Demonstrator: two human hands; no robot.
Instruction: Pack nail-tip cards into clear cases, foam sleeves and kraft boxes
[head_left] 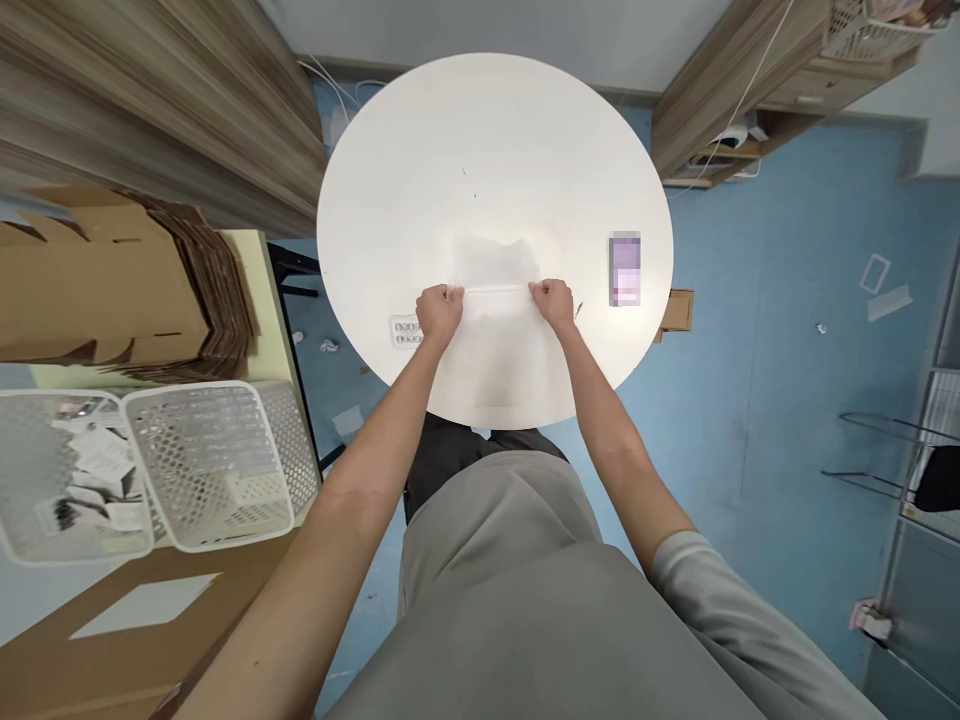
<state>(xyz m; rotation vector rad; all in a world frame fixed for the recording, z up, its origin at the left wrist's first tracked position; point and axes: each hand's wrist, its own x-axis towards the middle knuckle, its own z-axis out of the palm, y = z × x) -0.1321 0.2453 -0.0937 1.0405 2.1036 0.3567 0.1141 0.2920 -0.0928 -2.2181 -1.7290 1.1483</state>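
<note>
My left hand (pixel 440 313) and my right hand (pixel 553 302) are both closed in a pinch above the near half of the round white table (pixel 487 130). Stretched between them is a thin, pale, see-through plastic sheet (pixel 496 291) with a straight whitish edge. Whether it is a flat sheet or a bag, I cannot tell. Beside my left hand lies a small clear pack (pixel 405 331) with rows of round pieces, its right end hidden by that hand. Farther right of my right hand is a blurred-out purple and pink rectangular item (pixel 625 269).
White perforated baskets (pixel 210 465) stand at left, one holding small packets. Flattened cardboard boxes (pixel 105 290) are stacked behind them. A small cardboard box (pixel 679 310) is beyond the table's right edge. Paper scraps (pixel 890 302) lie on the blue floor (pixel 750 400).
</note>
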